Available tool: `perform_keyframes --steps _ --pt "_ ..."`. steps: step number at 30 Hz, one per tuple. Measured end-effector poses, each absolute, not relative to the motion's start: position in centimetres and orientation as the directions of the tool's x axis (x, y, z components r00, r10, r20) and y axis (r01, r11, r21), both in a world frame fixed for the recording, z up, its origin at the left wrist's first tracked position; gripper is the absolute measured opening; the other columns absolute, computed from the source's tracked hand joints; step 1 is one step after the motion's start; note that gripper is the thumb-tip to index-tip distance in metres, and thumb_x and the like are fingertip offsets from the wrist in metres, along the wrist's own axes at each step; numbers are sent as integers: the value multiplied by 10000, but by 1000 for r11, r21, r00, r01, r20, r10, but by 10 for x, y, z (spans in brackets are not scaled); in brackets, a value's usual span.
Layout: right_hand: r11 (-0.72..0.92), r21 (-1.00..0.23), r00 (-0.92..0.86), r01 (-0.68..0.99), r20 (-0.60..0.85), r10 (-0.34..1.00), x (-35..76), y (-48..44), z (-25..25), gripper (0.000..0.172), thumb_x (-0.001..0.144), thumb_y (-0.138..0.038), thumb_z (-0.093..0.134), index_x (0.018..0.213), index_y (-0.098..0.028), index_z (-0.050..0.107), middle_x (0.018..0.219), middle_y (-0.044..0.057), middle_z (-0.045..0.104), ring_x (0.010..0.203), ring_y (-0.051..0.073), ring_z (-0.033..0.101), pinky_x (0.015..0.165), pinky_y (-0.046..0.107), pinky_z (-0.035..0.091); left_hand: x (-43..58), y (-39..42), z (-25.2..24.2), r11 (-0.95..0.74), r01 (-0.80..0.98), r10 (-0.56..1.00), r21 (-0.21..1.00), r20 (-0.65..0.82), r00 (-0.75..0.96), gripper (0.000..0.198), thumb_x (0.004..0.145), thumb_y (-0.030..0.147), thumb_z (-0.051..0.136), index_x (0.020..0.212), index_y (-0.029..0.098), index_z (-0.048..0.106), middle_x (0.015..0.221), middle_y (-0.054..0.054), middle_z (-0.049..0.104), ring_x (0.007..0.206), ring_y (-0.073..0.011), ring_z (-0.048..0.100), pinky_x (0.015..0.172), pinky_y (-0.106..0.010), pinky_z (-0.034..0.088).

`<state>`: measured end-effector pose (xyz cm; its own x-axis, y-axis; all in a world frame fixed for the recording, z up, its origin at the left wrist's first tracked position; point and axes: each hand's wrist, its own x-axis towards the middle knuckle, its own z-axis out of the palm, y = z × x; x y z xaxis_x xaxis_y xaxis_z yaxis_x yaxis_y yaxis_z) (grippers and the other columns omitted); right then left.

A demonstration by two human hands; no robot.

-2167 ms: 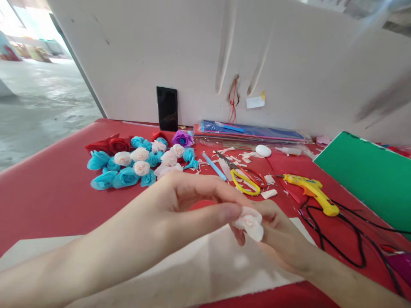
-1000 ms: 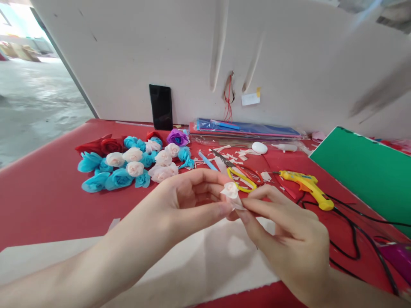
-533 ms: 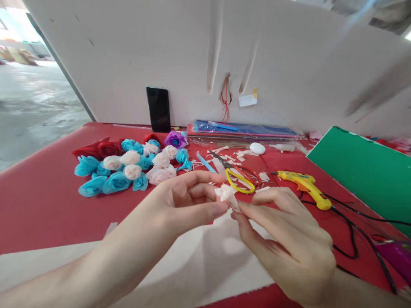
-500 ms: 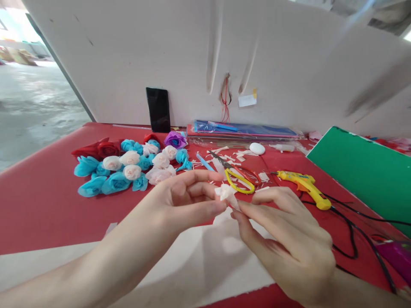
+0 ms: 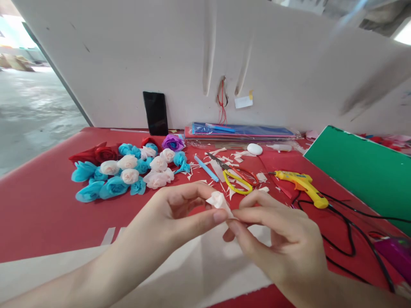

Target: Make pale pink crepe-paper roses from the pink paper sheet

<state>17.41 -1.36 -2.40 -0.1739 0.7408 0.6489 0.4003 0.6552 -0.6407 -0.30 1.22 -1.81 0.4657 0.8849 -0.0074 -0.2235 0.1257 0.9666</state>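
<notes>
Here we are, dead centre over the bench (image 5: 38, 201), and it all hangs on this little pale pink paper rose (image 5: 218, 200), caught right between the two hands, neither one nearer, both on it! Its long axis runs aslant: bloom tipped towards ten o'clock, narrow twisted base trailing towards four. The left hand (image 5: 170, 214), coming in from eight, is loosely curled, thumb along the near side just under the petals, fingers cupped behind with a gap in the palm. The right hand (image 5: 285, 237), in from four, has thumb and forefinger pinched tight on the base, the other fingers bent. Below at six, a pale sheet (image 5: 192, 273); just beyond at one, the scissors (image 5: 229, 166); farther out at two, a yellow glue gun (image 5: 303, 185).
</notes>
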Motion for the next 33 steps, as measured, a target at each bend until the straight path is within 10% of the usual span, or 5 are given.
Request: perform_keyframes --steps 7,15,24,33 --pt "218 -976 -311 -15 211 927 176 -9 -25 211 915 -253 714 722 -229 796 604 -25 755 594 91 659 664 194 560 -7 11 -16 99 -219 904 971 5 428 180 847 188 776 676 243 770 730 78 725 691 -76 648 659 -112 521" --pt "-304 -855 -535 -420 -37 844 175 -1 -29 119 845 -278 812 781 -186 773 650 -20 724 587 81 666 622 183 517 -8 10 -18 180 -261 823 948 0 568 129 896 308 775 784 252 744 648 65 740 682 -123 679 797 -220 557" --pt "-467 -811 -735 -352 -69 675 175 -1 -31 244 829 -350 833 783 -154 696 638 -59 614 455 25 516 612 166 501 -18 15 -22 69 -179 792 981 56 608 169 825 407 836 749 258 809 796 17 676 849 -160 656 809 -212 556" --pt "-305 -862 -617 -406 12 787 178 -1 -37 95 799 -310 866 773 -240 807 655 -56 694 587 51 680 693 170 582 -14 20 -20 244 -288 661 926 58 748 85 884 307 795 951 291 846 930 33 593 737 -103 735 783 -222 593"
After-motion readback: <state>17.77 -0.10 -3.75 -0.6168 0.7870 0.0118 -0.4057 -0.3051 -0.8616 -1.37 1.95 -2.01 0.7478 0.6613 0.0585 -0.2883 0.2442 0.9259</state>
